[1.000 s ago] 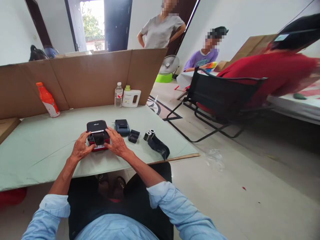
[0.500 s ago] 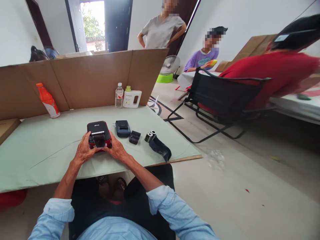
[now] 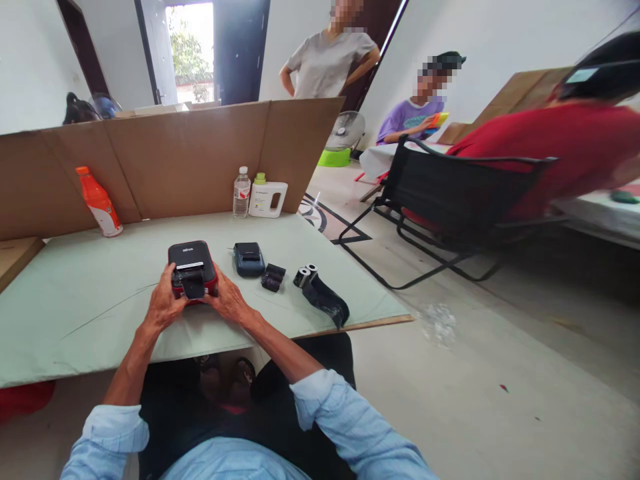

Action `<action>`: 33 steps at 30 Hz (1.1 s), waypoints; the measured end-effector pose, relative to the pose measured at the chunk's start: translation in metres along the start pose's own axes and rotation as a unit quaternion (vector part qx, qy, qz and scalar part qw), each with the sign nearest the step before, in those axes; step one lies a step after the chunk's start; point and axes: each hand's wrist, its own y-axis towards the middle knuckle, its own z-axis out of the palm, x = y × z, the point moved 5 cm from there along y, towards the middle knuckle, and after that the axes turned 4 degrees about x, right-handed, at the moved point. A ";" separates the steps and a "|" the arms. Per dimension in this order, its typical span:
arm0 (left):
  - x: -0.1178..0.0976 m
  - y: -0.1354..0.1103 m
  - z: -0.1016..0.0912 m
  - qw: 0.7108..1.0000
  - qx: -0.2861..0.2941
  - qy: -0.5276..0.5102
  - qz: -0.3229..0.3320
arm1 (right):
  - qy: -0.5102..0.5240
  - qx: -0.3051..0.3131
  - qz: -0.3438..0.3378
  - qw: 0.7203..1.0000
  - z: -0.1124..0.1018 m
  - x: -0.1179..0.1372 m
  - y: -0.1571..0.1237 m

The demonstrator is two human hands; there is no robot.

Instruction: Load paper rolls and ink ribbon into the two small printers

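A small red and black printer (image 3: 191,261) sits on the pale green table (image 3: 100,293) right in front of me. My left hand (image 3: 164,303) grips its left side and my right hand (image 3: 226,299) grips its right side, with the thumbs near a black strip coming out of its front slot. To the right lie a dark blue printer (image 3: 249,258), a small black part (image 3: 273,277) and two rolls with a black ribbon (image 3: 320,293) trailing toward the table edge.
A cardboard screen (image 3: 190,153) stands behind the table. An orange bottle (image 3: 99,201), a water bottle (image 3: 241,192) and a white jug (image 3: 267,197) stand along it. A black folding chair (image 3: 450,200) and three other people are at the right and back.
Both hands have closed in from resting on the printer's top to gripping its sides. The printer has shifted slightly left and turned a little.
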 end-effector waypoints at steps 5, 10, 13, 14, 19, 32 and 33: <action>0.024 0.004 -0.052 0.998 -0.032 0.013 -0.051 | 0.033 0.050 0.015 0.998 0.030 0.032 0.040; 0.058 -0.002 -0.092 0.993 -0.053 0.017 -0.101 | 0.073 0.080 0.027 0.994 0.067 0.057 0.069; 0.077 -0.010 -0.100 0.991 -0.055 0.009 -0.118 | 0.090 0.105 0.031 0.990 0.084 0.064 0.074; 0.081 -0.012 -0.100 0.991 -0.055 0.008 -0.125 | 0.092 0.114 0.030 0.989 0.087 0.065 0.075; 0.079 -0.016 -0.099 0.987 -0.069 0.023 -0.145 | 0.077 0.130 -0.007 0.988 0.085 0.068 0.066; -0.074 -0.021 -0.107 0.971 -0.185 0.141 0.062 | -0.086 -0.019 0.035 0.996 -0.017 0.013 -0.025; -0.095 -0.018 -0.110 0.972 -0.189 0.114 0.085 | -0.085 -0.024 0.043 0.995 -0.021 0.009 -0.030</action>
